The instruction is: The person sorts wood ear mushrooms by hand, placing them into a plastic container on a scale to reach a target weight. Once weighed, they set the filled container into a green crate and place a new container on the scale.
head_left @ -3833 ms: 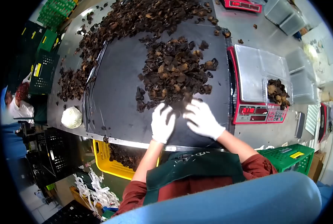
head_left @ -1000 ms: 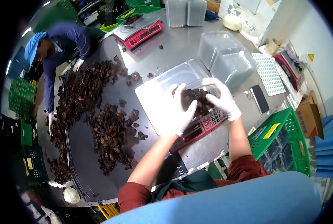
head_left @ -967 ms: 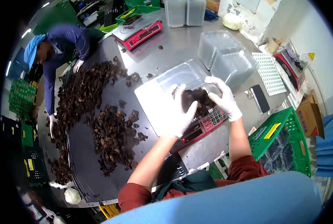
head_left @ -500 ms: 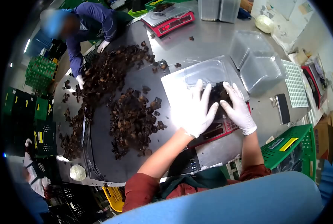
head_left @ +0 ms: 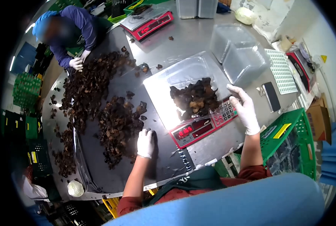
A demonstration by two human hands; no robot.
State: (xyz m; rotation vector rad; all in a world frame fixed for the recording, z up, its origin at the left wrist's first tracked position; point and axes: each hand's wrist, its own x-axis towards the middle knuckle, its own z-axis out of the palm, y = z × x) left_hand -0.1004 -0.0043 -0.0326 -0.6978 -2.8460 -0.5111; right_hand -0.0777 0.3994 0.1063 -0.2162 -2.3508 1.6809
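Dark brown pieces, like wood-ear mushroom, lie in a clear plastic container (head_left: 196,98) on a red scale (head_left: 192,132), whose display seems to read 0.165. My left hand (head_left: 145,143), in a white glove, is at the right edge of a smaller pile of dark pieces (head_left: 117,128); its fingers are bent, and whether they pinch a piece is hidden. My right hand (head_left: 244,109), also gloved, hovers over the scale's right end beside the keypad, with thumb and fingers apart and nothing between them.
A co-worker (head_left: 75,34) at the upper left has both gloved hands by a larger pile (head_left: 88,81). Stacked clear containers (head_left: 243,60), a phone (head_left: 271,97), a label sheet (head_left: 283,71) and a green crate (head_left: 288,139) are at the right. Another red scale (head_left: 153,25) stands at the back.
Both my hands have left the container's contents: the left went to the smaller pile, the right moved off to the container's right. The co-worker's hands have come together. The camera view has shifted.
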